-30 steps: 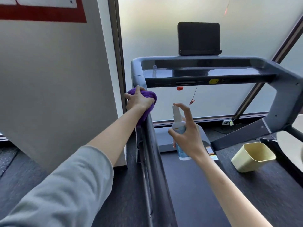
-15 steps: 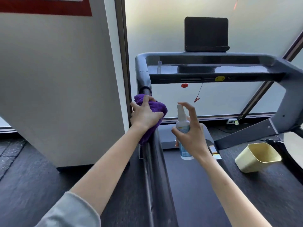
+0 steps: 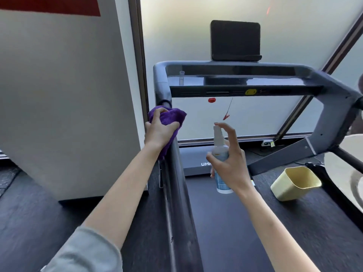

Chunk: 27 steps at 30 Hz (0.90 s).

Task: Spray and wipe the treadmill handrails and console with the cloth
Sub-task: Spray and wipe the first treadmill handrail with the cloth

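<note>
The left hand (image 3: 160,130) has its grip closed over one bunched purple cloth (image 3: 170,116), pressing it onto the top of the left handrail (image 3: 176,173), just below the bend where the rail turns up to the console. Part of the cloth hangs down under the palm along the outer side of the rail. The right hand (image 3: 230,163) has its grip wrapped round one small spray bottle (image 3: 221,156), held upright in the air to the right of the cloth grip and well apart from it; the forefinger curls over the white nozzle and the thumb lies across the bottle's front. The nozzle faces left, toward the rail.

Beyond and above both grips runs the single console (image 3: 235,81), a dark glossy bar with one yellow button on its front edge, one small clear cap or tube standing at its left end, and one black tablet-like panel (image 3: 235,40) propped on top. One red clip (image 3: 226,116) hangs on a cord just above the bottle grip, with one red tab (image 3: 211,100) to its left. The right handrail (image 3: 337,107) slopes down far to the right of the bottle. Below the bottle lies the dark treadmill belt (image 3: 225,222). One pale yellow bin (image 3: 294,183) lies tipped on the floor right of the bottle grip. One white panel (image 3: 68,95) stands left of the cloth grip.
</note>
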Each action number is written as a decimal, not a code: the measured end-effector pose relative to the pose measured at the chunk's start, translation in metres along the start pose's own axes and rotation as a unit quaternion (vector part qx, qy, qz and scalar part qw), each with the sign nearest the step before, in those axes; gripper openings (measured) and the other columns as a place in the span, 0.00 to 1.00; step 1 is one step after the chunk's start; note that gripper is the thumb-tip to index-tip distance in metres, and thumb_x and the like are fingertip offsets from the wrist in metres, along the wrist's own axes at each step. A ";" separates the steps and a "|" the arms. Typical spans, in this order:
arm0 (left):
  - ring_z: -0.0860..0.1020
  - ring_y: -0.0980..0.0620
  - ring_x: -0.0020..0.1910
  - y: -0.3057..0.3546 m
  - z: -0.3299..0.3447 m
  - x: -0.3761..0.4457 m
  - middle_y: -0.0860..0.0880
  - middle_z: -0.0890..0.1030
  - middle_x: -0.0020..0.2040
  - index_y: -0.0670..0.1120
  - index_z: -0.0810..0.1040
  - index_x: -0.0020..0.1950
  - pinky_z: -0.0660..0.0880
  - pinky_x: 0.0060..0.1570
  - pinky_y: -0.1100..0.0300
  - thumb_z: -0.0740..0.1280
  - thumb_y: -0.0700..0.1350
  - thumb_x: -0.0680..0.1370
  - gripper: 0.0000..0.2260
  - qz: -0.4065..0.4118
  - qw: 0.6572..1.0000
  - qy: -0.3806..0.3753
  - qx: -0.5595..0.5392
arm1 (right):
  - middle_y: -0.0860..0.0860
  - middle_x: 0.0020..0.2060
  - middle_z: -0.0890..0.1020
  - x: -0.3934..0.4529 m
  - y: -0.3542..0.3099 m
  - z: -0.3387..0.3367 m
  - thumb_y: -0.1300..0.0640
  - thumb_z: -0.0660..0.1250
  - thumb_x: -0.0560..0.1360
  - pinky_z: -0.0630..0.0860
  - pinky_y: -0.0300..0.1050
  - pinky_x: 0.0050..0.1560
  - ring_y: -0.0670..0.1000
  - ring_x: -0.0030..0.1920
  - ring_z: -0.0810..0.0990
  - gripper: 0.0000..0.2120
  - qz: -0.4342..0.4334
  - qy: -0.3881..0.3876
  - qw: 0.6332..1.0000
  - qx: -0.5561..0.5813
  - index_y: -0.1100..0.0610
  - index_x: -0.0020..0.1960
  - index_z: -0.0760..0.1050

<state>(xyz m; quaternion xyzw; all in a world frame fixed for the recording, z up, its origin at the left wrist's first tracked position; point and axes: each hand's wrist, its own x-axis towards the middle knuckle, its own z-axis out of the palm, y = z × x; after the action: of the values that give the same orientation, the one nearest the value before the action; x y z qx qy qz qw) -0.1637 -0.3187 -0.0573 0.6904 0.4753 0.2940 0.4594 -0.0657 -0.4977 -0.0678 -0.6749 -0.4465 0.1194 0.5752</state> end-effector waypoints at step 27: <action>0.77 0.49 0.55 -0.022 -0.016 -0.169 0.52 0.68 0.61 0.71 0.70 0.57 0.75 0.59 0.51 0.68 0.55 0.64 0.23 0.025 0.997 -0.055 -0.048 | 0.58 0.26 0.74 -0.063 0.017 -0.017 0.72 0.65 0.69 0.75 0.35 0.26 0.57 0.19 0.74 0.37 0.014 -0.013 1.000 -0.015 0.33 0.63 0.65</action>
<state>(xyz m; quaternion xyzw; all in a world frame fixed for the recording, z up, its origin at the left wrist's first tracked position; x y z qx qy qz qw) -0.2493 -0.4669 -0.0656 0.6942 0.4169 0.2895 0.5104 -0.0819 -0.5549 -0.0998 -0.6881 -0.4459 0.1296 0.5576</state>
